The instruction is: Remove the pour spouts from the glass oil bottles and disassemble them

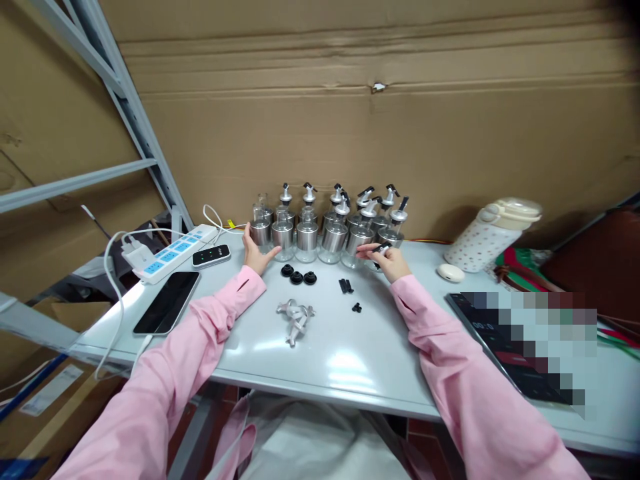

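With the middle of the bench (345,340) as the clock's centre, the nearest things are loose grey spout parts (296,322) at about 7 o'clock. Small black bits (357,307) lie near 3, black strips (345,286) at 2 and black stoppers (296,277) at 11. They sit in separate groups, probably so each kind is easy to pick out, and between the two arms, in easy reach of both hands.

Farther out, at 2, the right hand (395,265) has its fingers closed in a pinch on a pourer top (382,247), black lever showing; the light grip seems suited to so small a piece. At 10, the left hand (256,257) is spread wide, thumb apart, its fingers against the outer side of an uncapped bottle (261,232), perhaps to steady it; whether they grip it I cannot tell.

Farthest, at 12, bottles (334,235) stand upright in close rows, uncapped ones leftward and topped ones rightward, which seems to keep the two kinds apart.
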`<state>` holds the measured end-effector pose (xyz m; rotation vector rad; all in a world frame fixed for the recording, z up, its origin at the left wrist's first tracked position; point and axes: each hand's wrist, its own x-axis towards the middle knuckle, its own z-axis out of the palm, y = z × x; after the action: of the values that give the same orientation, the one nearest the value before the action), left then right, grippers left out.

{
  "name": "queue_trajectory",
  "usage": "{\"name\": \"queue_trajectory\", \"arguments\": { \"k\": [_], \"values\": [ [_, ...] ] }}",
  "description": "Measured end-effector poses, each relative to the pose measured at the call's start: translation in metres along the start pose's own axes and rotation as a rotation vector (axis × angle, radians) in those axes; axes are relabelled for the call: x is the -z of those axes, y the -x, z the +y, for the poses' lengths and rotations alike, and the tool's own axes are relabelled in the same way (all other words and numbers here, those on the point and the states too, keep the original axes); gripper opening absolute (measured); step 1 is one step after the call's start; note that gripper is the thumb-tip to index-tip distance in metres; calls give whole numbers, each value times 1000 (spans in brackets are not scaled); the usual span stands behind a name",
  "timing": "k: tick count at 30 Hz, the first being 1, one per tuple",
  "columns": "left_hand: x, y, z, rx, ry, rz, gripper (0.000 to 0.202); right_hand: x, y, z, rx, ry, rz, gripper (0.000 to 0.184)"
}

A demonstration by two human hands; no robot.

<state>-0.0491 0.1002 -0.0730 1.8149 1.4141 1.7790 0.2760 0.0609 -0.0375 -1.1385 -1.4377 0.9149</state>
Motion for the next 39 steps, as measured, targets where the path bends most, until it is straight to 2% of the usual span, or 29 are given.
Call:
{"name": "queue_trajectory", "arguments": {
  "k": [6,9,12,15,17,20,22,24,26,28,33,39],
  "values": [
    [0,1,2,-6,-16,-4,102,-4,1,5,-68,69,-36,24],
    [0,1,3,-14,-46,6,100,-6,4,2,-77,77,-71,18],
    [2,2,10,-61,-137,61,93,-9,10,-8,20,141,-76,17],
    [7,7,28,-211,-215,101,72,-18,18,-23,143,263,31,22],
    [10,14,48,-405,-219,24,55,-28,26,-33,168,321,84,24],
    [14,34,83,-641,-169,-181,34,-43,37,-44,263,429,28,24],
    [15,48,101,-802,-153,-359,33,-53,43,-48,415,519,-48,22],
    [15,59,113,-868,-115,-483,37,-61,50,-48,586,586,-122,23],
    [13,65,117,-869,-72,-528,40,-67,55,-48,709,619,-168,27],
    [11,66,116,-830,-64,-533,37,-70,59,-47,771,642,-183,30],
    [8,65,112,-723,-161,-567,32,-73,62,-47,814,618,-165,25],
    [4,70,117,-616,-310,-555,37,-75,67,-49,833,640,-164,32]
  ]
}}
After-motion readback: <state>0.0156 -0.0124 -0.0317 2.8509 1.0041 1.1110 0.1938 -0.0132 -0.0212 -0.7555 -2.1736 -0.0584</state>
